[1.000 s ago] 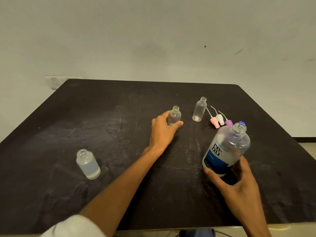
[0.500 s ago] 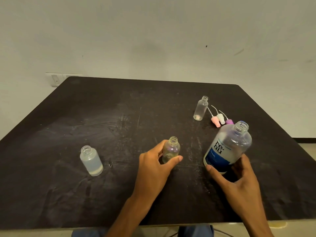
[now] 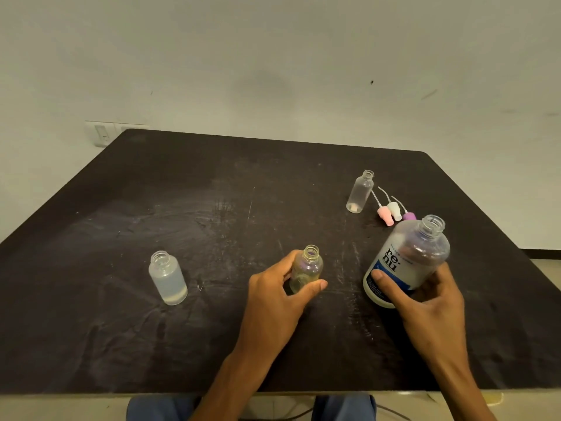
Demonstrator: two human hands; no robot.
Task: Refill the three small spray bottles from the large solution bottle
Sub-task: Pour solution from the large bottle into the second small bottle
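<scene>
Dark scuffed table (image 3: pixel 182 208), plain pale wall (image 3: pixel 273 56), wall switch plate (image 3: pixel 101 133)

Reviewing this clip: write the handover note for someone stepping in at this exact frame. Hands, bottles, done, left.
Left hand grips an uncapped small bottle standing near the front centre of the table.
Right hand holds the large solution bottle, open and tilted.
Frosted small bottle at left looks largely full; done, by the look of it.
Far small bottle looks nearly empty.
Three spray tops lie beside it.
Left: fill the held and far bottles, refit tops.
</scene>
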